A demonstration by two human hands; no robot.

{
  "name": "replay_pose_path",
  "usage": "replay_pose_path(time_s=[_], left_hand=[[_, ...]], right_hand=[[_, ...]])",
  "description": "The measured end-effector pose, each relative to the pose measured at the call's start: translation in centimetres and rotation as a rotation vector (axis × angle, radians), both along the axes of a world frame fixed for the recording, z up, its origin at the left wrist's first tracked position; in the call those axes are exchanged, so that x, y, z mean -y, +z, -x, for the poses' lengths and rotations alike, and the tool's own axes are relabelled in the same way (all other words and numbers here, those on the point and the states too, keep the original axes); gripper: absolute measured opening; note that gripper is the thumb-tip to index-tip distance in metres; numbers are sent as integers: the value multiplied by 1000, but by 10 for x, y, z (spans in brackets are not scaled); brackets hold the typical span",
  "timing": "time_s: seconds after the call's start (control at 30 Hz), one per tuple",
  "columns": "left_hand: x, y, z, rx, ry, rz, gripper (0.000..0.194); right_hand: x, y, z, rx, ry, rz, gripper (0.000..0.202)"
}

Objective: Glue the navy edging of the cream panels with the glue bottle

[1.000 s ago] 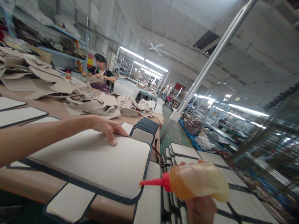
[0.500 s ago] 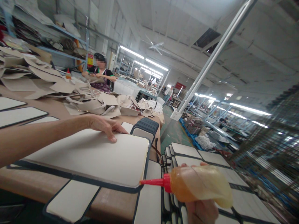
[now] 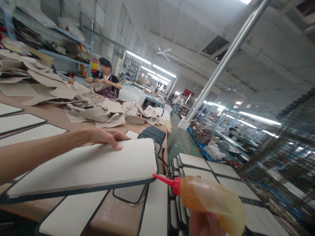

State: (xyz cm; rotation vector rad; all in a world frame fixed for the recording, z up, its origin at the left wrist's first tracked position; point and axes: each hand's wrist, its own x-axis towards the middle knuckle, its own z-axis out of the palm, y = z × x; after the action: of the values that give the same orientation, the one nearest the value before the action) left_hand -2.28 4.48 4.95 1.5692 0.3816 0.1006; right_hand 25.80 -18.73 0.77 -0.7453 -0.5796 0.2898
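My left hand (image 3: 105,137) grips the far edge of a cream panel with dark edging (image 3: 98,167), thumb on top and fingers going out of sight beyond the edge. The panel is held tilted above the table. In my right hand (image 3: 205,223) lies a squeeze bottle (image 3: 206,196) of amber liquid, probably glue, its red nozzle pointing left. The nozzle tip touches or nearly touches the panel's near right corner. Most of my right hand is hidden behind the bottle.
Similar panels (image 3: 73,213) lie under and beside the held one on the brown table (image 3: 118,216). A dark-edged stack (image 3: 152,134) stands behind it, with more stacked panels (image 3: 197,160) at right. Beige cut pieces (image 3: 98,108) cover the far side, where a co-worker (image 3: 108,82) sits.
The panel's near edge has risen and the panel tilts more, uncovering a smaller panel below. The nozzle tip has moved slightly up and right along its corner.
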Motion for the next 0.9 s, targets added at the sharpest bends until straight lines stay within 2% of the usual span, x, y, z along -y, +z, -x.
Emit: replay_pose_path(time_s=[0.17, 0.53, 0.63, 0.8, 0.9], left_hand=[[-1, -14, 0, 66, 41, 72, 69], [4, -40, -3, 68, 164, 156, 72], [8, -43, -2, 74, 194, 164, 73], [20, -40, -1, 150, 243, 192, 58], [23, -42, -2, 184, 260, 220, 56]], right_hand=[[-5, 3, 8, 10, -46, -118, 56], [-12, 4, 18, 1, -56, -109, 51], [-16, 1, 18, 32, -93, -119, 47], [-25, -13, 12, 154, -187, -151, 34], [-29, -18, 11, 152, -193, -145, 37]])
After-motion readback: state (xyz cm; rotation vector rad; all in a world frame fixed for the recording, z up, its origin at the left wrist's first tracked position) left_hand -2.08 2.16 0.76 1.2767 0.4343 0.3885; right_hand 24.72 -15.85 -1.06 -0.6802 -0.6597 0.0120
